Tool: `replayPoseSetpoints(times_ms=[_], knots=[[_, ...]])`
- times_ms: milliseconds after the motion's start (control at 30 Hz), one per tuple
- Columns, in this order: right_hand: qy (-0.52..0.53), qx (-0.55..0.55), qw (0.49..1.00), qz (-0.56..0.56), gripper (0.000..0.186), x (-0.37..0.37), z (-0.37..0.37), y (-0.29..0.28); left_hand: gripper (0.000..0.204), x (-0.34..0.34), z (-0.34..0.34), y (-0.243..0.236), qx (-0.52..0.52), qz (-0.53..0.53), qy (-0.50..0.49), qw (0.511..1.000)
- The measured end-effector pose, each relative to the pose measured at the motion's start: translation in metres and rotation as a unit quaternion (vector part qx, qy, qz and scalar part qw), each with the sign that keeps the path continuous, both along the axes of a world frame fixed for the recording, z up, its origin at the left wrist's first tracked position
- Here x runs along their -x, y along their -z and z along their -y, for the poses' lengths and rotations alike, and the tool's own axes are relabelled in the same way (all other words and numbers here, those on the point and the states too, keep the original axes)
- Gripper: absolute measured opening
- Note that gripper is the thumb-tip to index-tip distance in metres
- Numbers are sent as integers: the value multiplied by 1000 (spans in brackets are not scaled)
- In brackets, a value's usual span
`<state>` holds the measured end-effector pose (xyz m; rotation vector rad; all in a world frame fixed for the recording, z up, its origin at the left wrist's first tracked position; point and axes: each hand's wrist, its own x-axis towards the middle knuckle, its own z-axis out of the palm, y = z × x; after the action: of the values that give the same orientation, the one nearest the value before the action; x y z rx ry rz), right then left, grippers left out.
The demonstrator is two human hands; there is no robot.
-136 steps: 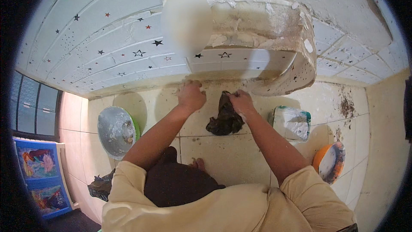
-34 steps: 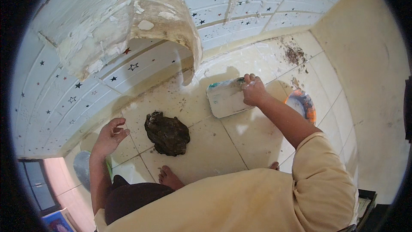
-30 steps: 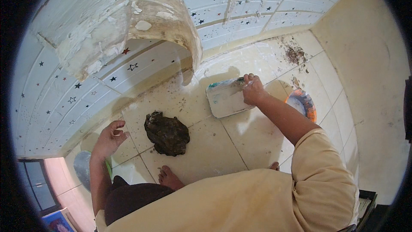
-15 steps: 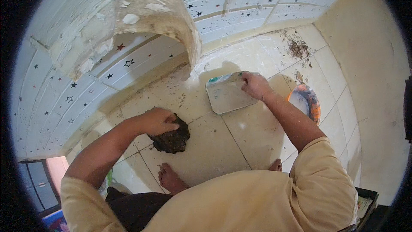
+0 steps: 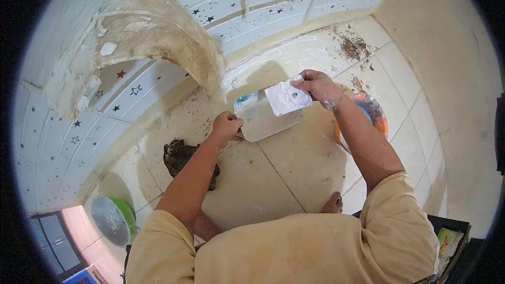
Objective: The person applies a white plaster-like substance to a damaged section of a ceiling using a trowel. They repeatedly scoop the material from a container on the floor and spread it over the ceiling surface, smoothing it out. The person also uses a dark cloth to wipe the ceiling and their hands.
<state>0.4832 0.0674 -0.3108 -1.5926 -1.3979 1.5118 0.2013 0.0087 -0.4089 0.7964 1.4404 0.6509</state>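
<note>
My left hand [image 5: 227,127] pinches the left edge of a shallow rectangular tray [image 5: 268,126], pale with white and green smears along its far edge. Over the tray's far right part, my right hand [image 5: 320,88] grips a flat, roughly square white piece [image 5: 285,98] by its upper right corner. White paste coats its face, which shows a small dark spot; I cannot make out whether it is a scraper. On the floor left of the tray lies a crumpled dark rag [image 5: 181,156], partly hidden behind my left forearm.
An orange-rimmed bucket [image 5: 380,118] stands partly behind my right forearm. A green bucket [image 5: 129,218] with grey-white insides is at the left. Brown debris [image 5: 353,48] lies on the tiles near the far wall. A peeling, stained arched piece [image 5: 158,34] juts out ahead on the left.
My left hand has left the dark rag and taken the tray's left edge. My right hand now holds up the white piece above the tray. The view has shifted, bringing the green bucket into sight.
</note>
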Motion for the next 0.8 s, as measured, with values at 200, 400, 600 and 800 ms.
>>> replayPoseSetpoints(times_ms=[200, 400, 600, 800], knots=[[-41, -130, 986, 98, 25, -22, -3, -15, 17, -32, 7, 13, -157, -68, -9, 985], [-49, -196, 973, 111, 18, -38, 31, -111, 18, -72, 42, -34, -193, -73, 2, 978], [-50, -235, 963, 121, 13, -52, 40, -152, 18, -66, 53, -22, -225, 60, -55, 971], [-16, -393, 917, 71, 14, -60, 61, -216, 24, -70, 44, -60, -265, 155, -107, 946]])
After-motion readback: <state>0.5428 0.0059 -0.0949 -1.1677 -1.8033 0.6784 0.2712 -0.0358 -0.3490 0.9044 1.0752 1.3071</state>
